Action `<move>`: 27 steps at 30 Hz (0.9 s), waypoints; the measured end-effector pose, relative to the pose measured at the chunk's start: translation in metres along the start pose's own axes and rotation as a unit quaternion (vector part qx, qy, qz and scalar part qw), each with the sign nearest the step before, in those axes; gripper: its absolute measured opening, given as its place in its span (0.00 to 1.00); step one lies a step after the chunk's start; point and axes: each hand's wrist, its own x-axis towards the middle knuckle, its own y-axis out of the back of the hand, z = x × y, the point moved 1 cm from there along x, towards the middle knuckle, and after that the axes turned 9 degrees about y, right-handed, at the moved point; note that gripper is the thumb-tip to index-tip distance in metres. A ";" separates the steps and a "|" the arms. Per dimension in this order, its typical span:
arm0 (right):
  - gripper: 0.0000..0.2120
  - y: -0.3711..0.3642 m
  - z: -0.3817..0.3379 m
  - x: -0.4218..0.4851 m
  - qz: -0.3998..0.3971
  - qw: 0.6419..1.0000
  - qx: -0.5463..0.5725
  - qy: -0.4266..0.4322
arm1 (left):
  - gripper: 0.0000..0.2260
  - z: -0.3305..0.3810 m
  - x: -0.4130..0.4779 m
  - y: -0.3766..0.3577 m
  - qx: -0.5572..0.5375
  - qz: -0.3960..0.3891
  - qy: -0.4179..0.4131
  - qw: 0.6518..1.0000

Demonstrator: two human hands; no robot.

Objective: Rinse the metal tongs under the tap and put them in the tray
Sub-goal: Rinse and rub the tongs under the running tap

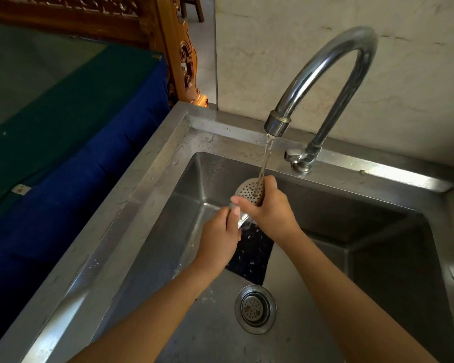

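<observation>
tongs [248, 191] under running tap [351, 38] | left hand [216, 244] grips handle | right hand [269, 210] grips perforated head

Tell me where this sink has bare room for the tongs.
Free: the basin floor between the drain and the sink's left wall, and its wide left rim. Crowded: under the tap, where the left hand and right hand hold the tongs.

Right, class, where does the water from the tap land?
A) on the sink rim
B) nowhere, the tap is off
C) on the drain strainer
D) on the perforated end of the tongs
D: the stream from the tap falls onto the perforated head of the metal tongs, which the left hand and right hand grip.
</observation>
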 end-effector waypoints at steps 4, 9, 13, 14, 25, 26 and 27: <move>0.16 0.004 -0.004 0.006 0.044 0.998 0.046 0.007 | 0.13 0.005 0.000 0.001 -0.005 0.006 -0.001 1.000; 0.22 0.006 -0.009 0.012 0.093 0.993 0.060 -0.030 | 0.14 0.004 -0.004 0.005 0.029 0.021 -0.013 0.999; 0.16 0.004 -0.010 0.006 -0.034 0.999 0.013 -0.002 | 0.13 0.006 0.001 0.011 0.048 0.035 -0.020 0.998; 0.19 0.004 -0.010 0.005 -0.041 0.999 0.020 0.005 | 0.13 0.007 0.003 0.012 0.049 0.040 -0.029 0.998; 0.19 0.010 -0.025 0.008 0.112 0.963 0.219 -0.109 | 0.15 0.010 -0.005 0.021 -0.067 -0.055 0.079 0.993; 0.17 0.011 -0.025 0.008 0.097 0.967 0.214 -0.100 | 0.15 0.009 -0.006 0.023 -0.111 -0.085 0.109 0.984; 0.14 0.012 -0.026 0.007 0.079 0.971 0.211 -0.083 | 0.16 0.008 -0.007 0.024 -0.145 -0.113 0.121 0.976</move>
